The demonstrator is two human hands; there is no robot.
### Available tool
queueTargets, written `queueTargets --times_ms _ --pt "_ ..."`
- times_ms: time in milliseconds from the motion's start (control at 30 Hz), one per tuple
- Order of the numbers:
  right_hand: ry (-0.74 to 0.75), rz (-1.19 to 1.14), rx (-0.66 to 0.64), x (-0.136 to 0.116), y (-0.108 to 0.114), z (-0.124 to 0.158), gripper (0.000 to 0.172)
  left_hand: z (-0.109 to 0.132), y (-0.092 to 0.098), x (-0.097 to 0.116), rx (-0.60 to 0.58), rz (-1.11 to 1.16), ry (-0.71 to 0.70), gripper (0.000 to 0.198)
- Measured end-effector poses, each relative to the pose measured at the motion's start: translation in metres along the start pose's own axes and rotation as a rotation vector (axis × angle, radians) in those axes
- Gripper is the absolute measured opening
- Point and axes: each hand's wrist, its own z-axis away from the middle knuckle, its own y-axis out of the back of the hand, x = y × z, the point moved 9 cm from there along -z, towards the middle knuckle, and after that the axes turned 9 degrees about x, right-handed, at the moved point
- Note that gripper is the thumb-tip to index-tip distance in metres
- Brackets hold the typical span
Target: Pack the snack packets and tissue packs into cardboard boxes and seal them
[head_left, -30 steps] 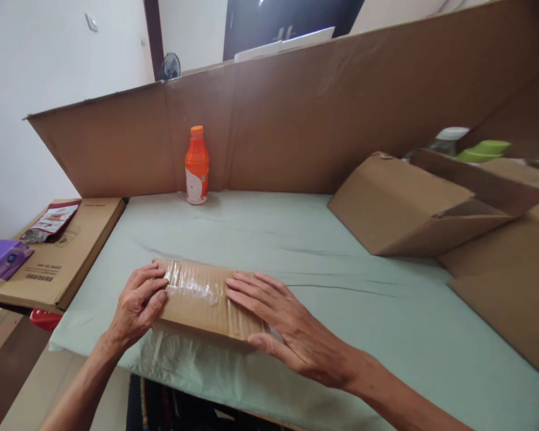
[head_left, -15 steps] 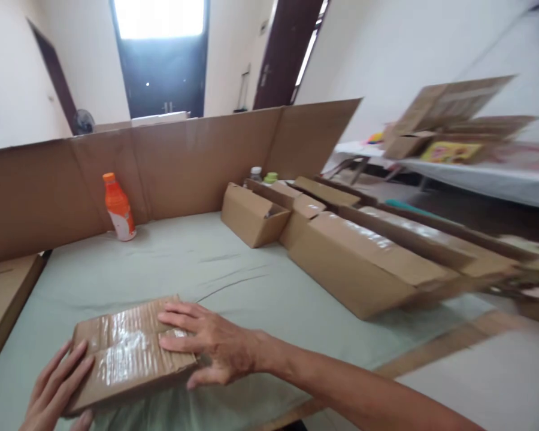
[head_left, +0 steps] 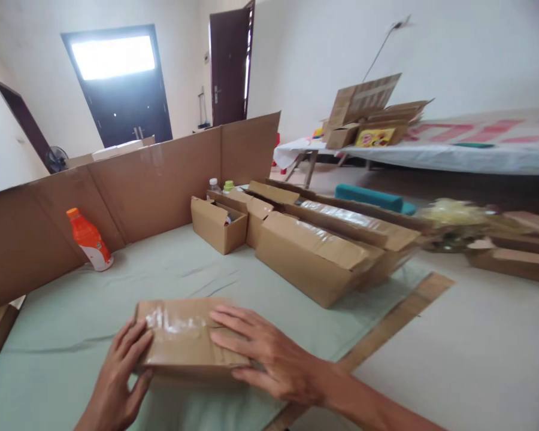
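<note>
A taped cardboard box (head_left: 179, 335) sits low in front of me on the green cloth, its top closed with shiny clear tape. My left hand (head_left: 126, 365) grips its left end, fingers on the top edge and thumb against the near side. Across the right end lies my right hand (head_left: 265, 356), fingers over the top and thumb at the near side. Both hands hold the box between them. Whether the underside touches the cloth I cannot tell, as the lower part is blurred.
An orange bottle (head_left: 90, 239) stands at the back left by an upright cardboard wall (head_left: 161, 179). Several long boxes (head_left: 305, 257) and a small open box (head_left: 220, 230) line the right side. A wooden strip (head_left: 399, 317) edges the table; a teal object (head_left: 372, 197) lies beyond.
The view has swung to the right. Both hands have carried the box rightward across the cloth and turned it, so its long side now runs nearly straight across in front of me.
</note>
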Motion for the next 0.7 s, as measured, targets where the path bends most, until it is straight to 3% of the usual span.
queueTargets --times_ms 100,200,300,400,467,533,600,700 --pt "-0.179 0.244 0.157 0.031 0.046 0.062 0.048 -0.077 -0.064 0.043 -0.228 0.105 -0.162 0.057" --pt "-0.28 0.486 0.282 0.051 0.076 0.104 0.047 -0.152 -0.117 0.081 -0.312 0.155 -0.279 0.062" --pt "-0.384 0.7 0.319 0.071 0.087 0.107 0.046 -0.216 -0.163 0.101 -0.322 0.157 -0.306 0.053" --pt "-0.537 0.815 0.287 0.099 0.083 0.085 0.045 -0.258 -0.198 0.1 -0.251 0.116 -0.198 0.048" --pt "-0.606 0.811 0.26 0.115 0.077 0.069 0.045 -0.264 -0.214 0.09 -0.184 0.076 -0.077 0.051" --pt "-0.63 0.776 0.284 0.125 0.076 0.061 0.049 -0.247 -0.224 0.08 -0.13 0.04 0.026 0.062" --pt "-0.614 0.758 0.37 0.124 0.083 0.067 0.056 -0.208 -0.227 0.069 -0.114 0.014 0.075 0.075" --pt "-0.53 0.768 0.527 0.102 0.096 0.098 0.057 -0.125 -0.216 0.044 -0.159 -0.023 0.081 0.079"
